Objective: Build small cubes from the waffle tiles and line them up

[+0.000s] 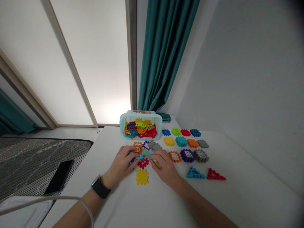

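Note:
Between my two hands is a light-blue interlocking building tile (144,154) with notched edges. My left hand (123,161), with a dark watch on its wrist, pinches the tile's left side. On the other side, the fingers of my right hand (165,165) close on its right edge. A red lattice tile (143,163) lies just below it, and a yellow notched tile (142,177) is flat on the table nearer me. Orange (137,146), purple (145,145) and grey (155,145) tiles sit just beyond my fingers. A dark-blue tile is partly hidden by my left hand.
A pale-blue tub (122,128) of mixed tiles stands at the back of the white table (142,205). To the right, stacks of tiles lie in rows, with blue (195,173) and red (215,174) triangles in front. A white cable (80,199) crosses the lower left.

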Motion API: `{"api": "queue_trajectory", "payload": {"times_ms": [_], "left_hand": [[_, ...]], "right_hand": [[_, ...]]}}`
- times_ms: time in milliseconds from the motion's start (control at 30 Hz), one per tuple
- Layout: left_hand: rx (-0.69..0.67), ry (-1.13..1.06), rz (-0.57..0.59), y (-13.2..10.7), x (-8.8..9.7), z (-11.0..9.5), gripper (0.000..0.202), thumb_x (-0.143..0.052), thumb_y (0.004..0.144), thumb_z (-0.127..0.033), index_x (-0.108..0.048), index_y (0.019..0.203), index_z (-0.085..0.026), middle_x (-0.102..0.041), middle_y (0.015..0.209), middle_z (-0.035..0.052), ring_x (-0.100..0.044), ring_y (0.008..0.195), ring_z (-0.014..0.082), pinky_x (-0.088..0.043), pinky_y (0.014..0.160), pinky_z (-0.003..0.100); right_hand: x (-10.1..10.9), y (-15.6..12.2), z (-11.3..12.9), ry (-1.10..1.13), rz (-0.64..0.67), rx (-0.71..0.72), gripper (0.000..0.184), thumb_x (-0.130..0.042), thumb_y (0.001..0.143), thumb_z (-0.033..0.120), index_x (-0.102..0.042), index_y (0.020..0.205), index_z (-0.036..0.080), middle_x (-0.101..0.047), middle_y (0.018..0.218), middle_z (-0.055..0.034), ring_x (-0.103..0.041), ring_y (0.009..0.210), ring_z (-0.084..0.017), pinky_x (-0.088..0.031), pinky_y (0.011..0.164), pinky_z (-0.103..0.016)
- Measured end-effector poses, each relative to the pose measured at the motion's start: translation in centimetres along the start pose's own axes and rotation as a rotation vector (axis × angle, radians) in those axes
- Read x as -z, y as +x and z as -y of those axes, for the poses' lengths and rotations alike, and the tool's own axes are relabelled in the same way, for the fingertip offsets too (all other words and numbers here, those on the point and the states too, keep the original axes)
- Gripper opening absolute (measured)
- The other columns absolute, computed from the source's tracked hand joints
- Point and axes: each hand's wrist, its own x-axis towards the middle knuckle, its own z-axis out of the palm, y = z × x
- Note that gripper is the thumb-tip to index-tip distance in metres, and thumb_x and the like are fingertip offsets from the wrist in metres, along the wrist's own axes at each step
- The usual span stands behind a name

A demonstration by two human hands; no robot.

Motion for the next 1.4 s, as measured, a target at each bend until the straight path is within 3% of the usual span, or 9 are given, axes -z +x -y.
{"api": "queue_trajectory", "payload": {"times_ms": [233,533,800,900,1033,1167,1267,1400], "left_hand": [[0.029,-0.046,-0.011,-0.2,0.0,0.2,0.011,-0.06,0.098,-0.029,-0.066,0.099,-0.02,-0.065,0.106,0.0087,-0.062,0.101,0.0217,-0.054,0.09,0.037],[0.087,-0.1,-0.016,-0.4,0.2,0.4,0.012,-0.06,0.097,-0.028,-0.068,0.102,-0.02,-0.064,0.109,0.0098,-0.062,0.106,0.0231,-0.055,0.091,0.038],[0.309,-0.365,0.002,0.3,0.2,-0.1,0.012,-0.061,0.096,-0.03,-0.069,0.095,-0.021,-0.059,0.107,0.0072,-0.061,0.102,0.02,-0.052,0.093,0.036],[0.417,-0.47,0.025,0.5,0.1,-0.2,0.017,-0.061,0.096,-0.032,-0.07,0.089,-0.021,-0.059,0.107,0.0072,-0.059,0.103,0.0204,-0.049,0.097,0.037],[0.547,-0.613,0.058,0.5,-0.4,-0.1,0.029,-0.059,0.096,-0.039,-0.068,0.078,-0.018,-0.06,0.105,0.0077,-0.06,0.1,0.0206,-0.047,0.098,0.038],[0.605,-0.716,0.069,0.4,-0.7,0.1,0.035,-0.06,0.095,-0.046,-0.067,0.074,-0.018,-0.061,0.101,0.0079,-0.061,0.096,0.0207,-0.049,0.093,0.038],[0.61,-0.752,0.056,0.3,-0.8,0.0,0.036,-0.061,0.094,-0.047,-0.068,0.074,-0.018,-0.062,0.099,0.0077,-0.062,0.092,0.0204,-0.051,0.089,0.038],[0.599,-0.751,0.063,0.3,-0.8,0.1,0.037,-0.061,0.095,-0.048,-0.068,0.074,-0.018,-0.063,0.098,0.0077,-0.062,0.09,0.02,-0.053,0.087,0.038]], "right_hand": [[0.0,-0.4,-0.4,0.002,-0.017,-0.026,0.019,-0.059,0.093,0.013,-0.061,0.109,0.024,-0.067,0.099,-0.0074,-0.063,0.094,-0.023,-0.054,0.083,-0.04],[0.2,-0.4,-0.5,0.011,-0.02,-0.017,0.019,-0.057,0.094,0.011,-0.062,0.107,0.024,-0.069,0.097,-0.0066,-0.065,0.093,-0.022,-0.054,0.085,-0.041],[0.4,-0.4,-0.4,0.043,-0.019,-0.049,0.019,-0.058,0.095,0.013,-0.066,0.109,0.024,-0.071,0.098,-0.0071,-0.066,0.095,-0.021,-0.054,0.086,-0.038],[0.3,-0.4,-0.1,0.136,-0.01,-0.177,0.014,-0.058,0.095,0.018,-0.069,0.101,0.024,-0.071,0.094,-0.0062,-0.067,0.089,-0.02,-0.055,0.081,-0.034],[-0.4,-0.5,-0.1,0.343,0.035,-0.538,0.013,-0.062,0.093,0.031,-0.071,0.092,0.022,-0.072,0.088,-0.0049,-0.068,0.082,-0.019,-0.055,0.076,-0.032],[-1.1,-0.5,-0.4,0.638,0.013,-0.828,0.032,-0.072,0.082,0.05,-0.07,0.093,0.02,-0.072,0.081,-0.0034,-0.067,0.073,-0.018,-0.054,0.067,-0.03],[-1.1,-0.2,-0.3,0.732,-0.009,-0.879,0.041,-0.076,0.076,0.058,-0.069,0.089,0.02,-0.069,0.073,-0.0013,-0.064,0.068,-0.017,-0.053,0.064,-0.03],[-0.8,0.0,-0.1,0.704,0.008,-0.861,0.041,-0.073,0.078,0.059,-0.068,0.085,0.019,-0.067,0.07,-0.0009,-0.062,0.065,-0.016,-0.051,0.061,-0.03]]}}
